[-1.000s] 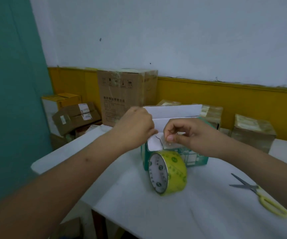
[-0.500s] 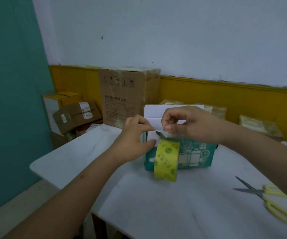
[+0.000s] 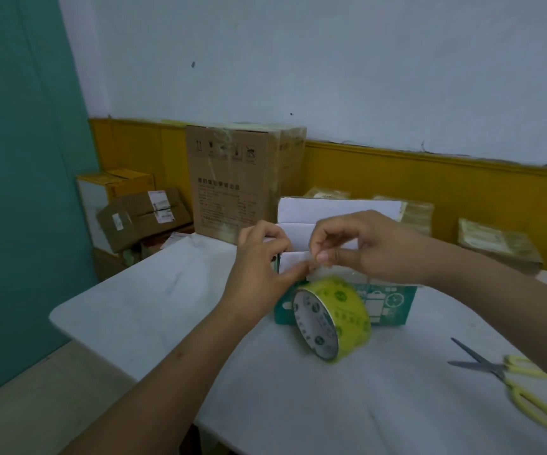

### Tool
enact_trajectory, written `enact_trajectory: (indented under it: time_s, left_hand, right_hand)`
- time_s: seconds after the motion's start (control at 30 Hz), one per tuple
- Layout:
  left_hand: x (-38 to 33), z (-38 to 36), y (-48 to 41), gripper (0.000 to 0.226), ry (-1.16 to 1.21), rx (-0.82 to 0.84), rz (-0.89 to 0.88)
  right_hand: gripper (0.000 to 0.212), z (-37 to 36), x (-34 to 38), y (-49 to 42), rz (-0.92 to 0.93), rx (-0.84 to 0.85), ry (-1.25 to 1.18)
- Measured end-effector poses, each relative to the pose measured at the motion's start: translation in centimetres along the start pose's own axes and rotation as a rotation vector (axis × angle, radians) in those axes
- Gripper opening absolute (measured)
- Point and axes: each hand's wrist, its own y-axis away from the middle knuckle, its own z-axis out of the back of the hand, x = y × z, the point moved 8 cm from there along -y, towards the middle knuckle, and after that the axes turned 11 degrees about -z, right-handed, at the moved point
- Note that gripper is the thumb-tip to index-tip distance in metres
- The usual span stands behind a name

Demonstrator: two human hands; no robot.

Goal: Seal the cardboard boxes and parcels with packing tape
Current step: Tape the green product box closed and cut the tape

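**Tape end held at the flap of an open carton**

Head view. At the centre of the white worktop [image 3: 167,300], teal printed box [image 3: 393,303], top open: white rear flap [image 3: 338,206] upright, white front flap [image 3: 290,261] raised at the near edge. Contents hidden behind flap and hands, not determinable.

Left hand [image 3: 259,257]: thumb and curled fingers pinching the front flap at its left end. Right hand [image 3: 374,247]: thumb and forefinger pinching the clear tape strip [image 3: 315,274] just beside the left thumb, hands nearly touching.

Yellow-green tape roll [image 3: 331,320] below the fingers, on edge before the box front, joined to the strip; resting or hanging, not determinable.

Yellow-handled scissors [image 3: 500,371], blades parted, on the worktop at right, well apart from the box.

Behind: tall brown carton [image 3: 239,178], closed and taped; tape-wrapped parcels [image 3: 499,247] along the yellow wall band; smaller closed cartons [image 3: 144,215] stacked at left.
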Motion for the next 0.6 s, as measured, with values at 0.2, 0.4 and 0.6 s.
enact_trajectory:
  time_s: [0.2,0.4,0.6]
  left_hand:
    - [0.4,-0.3,0.4,0.022,0.02,0.004,-0.043]
    - [0.2,-0.3,0.2,0.021,0.058,0.006,-0.043]
    - [0.7,-0.4,0.4,0.017,0.038,0.012,-0.004]
  right_hand:
    - [0.018,0.6,0.0,-3.8,-0.087,-0.114,0.02]
    - [0.017,-0.6,-1.5,-5.4,-0.243,-0.035,0.037]
    - [0.013,-0.7,-2.9,-5.8,-0.427,-0.021,-0.04]
